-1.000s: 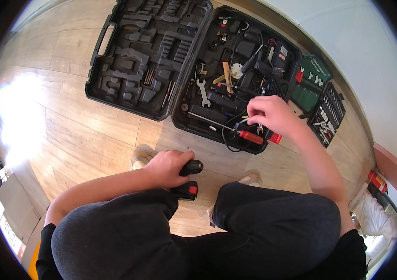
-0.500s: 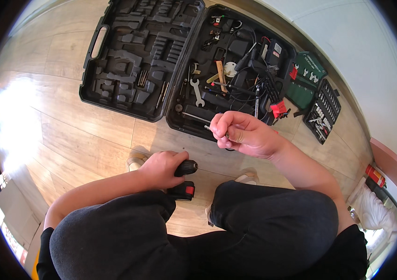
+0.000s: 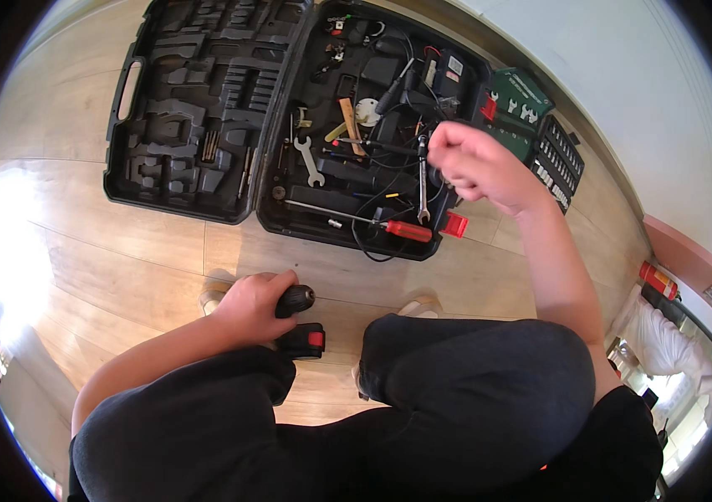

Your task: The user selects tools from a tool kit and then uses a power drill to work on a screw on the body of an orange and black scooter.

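My left hand [image 3: 249, 303] grips a black cordless drill [image 3: 295, 300], its red-and-black battery [image 3: 297, 340] showing below. My right hand [image 3: 479, 167] is raised with curled fingers over the right side of the open black tool case [image 3: 267, 215]; whatever it holds is hidden. Near it in the case lie a combination wrench [image 3: 423, 188], a tangle of black cables and a power pack [image 3: 449, 74]. A red-handled screwdriver [image 3: 408, 231] lies along the case's front, and an open-end wrench [image 3: 311, 163] sits farther left.
The case's moulded lid [image 3: 180, 84] lies open at the left. A green wrench pouch [image 3: 521, 92] and a socket set [image 3: 560, 159] are on the wooden floor at the right, along the white wall. A red cylinder [image 3: 658, 279] stands at the far right. My feet and knees are below.
My right hand came down out of the case pinching something small, then went back up and right over the case. The view has shifted; my left hand keeps hold of the drill.
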Tool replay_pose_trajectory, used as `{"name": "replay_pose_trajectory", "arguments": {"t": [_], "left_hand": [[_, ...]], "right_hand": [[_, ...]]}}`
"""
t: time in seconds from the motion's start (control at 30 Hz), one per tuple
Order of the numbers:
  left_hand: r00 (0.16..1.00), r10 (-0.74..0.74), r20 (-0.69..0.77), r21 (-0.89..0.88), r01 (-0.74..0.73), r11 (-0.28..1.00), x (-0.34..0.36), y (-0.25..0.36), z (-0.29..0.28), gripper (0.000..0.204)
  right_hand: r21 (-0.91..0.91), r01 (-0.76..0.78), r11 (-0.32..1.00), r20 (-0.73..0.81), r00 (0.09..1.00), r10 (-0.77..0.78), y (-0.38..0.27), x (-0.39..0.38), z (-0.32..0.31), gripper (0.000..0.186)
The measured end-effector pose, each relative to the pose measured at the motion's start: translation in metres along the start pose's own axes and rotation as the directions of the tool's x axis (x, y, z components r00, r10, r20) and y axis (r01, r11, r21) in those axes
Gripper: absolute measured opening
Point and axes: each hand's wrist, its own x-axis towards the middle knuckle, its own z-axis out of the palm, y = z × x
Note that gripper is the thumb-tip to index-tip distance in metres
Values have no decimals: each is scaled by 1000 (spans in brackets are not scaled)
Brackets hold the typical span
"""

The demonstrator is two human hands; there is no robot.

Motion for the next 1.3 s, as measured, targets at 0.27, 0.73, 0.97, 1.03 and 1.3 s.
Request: {"name": "replay_pose_trajectory", "arguments": {"t": [0.27, 0.73, 0.97, 1.03, 1.3], "left_hand": [[999, 28, -39, 11, -28, 1000, 4, 5, -1, 29], [999, 38, -28, 1, -38, 999, 2, 0, 1, 37], [999, 36, -18, 3, -36, 999, 0, 2, -2, 37], [1000, 18, -10, 10, -18, 1000, 0, 2, -2, 37], [999, 27, -27, 8, -27, 1000, 0, -1, -1, 38]], "right_hand": [[-943, 103, 317, -35, 914, -404, 110, 23, 28, 8], [-994, -112, 15, -106, 879, -465, 136, 40, 45, 18], [-962, -251, 106, -271, 847, -457, 141, 38, 58, 27], [-969, -220, 112, -247, 828, -504, 143, 39, 56, 26], [-972, -191, 138, -235, 826, -511, 143, 38, 50, 23]]}}
